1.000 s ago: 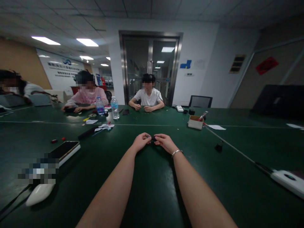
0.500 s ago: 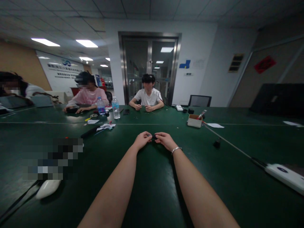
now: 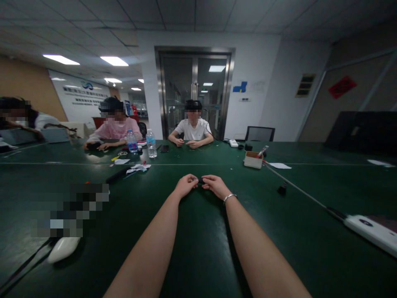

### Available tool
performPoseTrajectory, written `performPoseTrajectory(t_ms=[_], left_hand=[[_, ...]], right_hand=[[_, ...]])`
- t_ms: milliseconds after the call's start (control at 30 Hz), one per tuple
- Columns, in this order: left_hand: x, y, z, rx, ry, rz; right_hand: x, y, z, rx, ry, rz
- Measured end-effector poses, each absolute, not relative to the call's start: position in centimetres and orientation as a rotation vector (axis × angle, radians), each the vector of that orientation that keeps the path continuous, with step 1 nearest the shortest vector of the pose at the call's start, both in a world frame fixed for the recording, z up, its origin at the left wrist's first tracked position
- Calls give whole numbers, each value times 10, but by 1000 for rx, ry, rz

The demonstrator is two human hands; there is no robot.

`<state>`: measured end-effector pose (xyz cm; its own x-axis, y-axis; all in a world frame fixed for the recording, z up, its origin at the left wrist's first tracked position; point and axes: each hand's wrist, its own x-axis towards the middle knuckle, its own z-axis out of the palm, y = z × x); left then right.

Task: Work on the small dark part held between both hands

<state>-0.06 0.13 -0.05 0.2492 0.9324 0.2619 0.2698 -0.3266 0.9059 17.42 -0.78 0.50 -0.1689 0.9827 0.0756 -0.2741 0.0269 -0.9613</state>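
Note:
Both my arms stretch forward over the dark green table [image 3: 198,244]. My left hand [image 3: 186,185] and my right hand [image 3: 215,186] meet just above its surface, fingertips nearly together. Between them is a small dark object [image 3: 200,181], pinched at either end by thumb and fingers. Most of it is hidden by my fingers, and its kind is too small to make out. A silver bracelet [image 3: 230,198] circles my right wrist.
Beyond my hands stand two water bottles [image 3: 151,143] and a small box [image 3: 253,160] with pens. A black clip-like object [image 3: 282,188], a cable and a white power strip [image 3: 370,231] lie right. A white object [image 3: 64,249] lies left. Several people sit across the table.
The view has tilted up slightly, so the scene sits a little lower. My hands keep nearly the same pose on the small dark object. The person opposite has shifted their hands.

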Motion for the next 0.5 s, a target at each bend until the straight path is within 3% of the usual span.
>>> performPoseTrajectory(t_ms=[500], left_hand=[[-1, 4, -3, 1757, 1116, 1099]], right_hand=[[174, -8, 5, -884, -1152, 1419]])
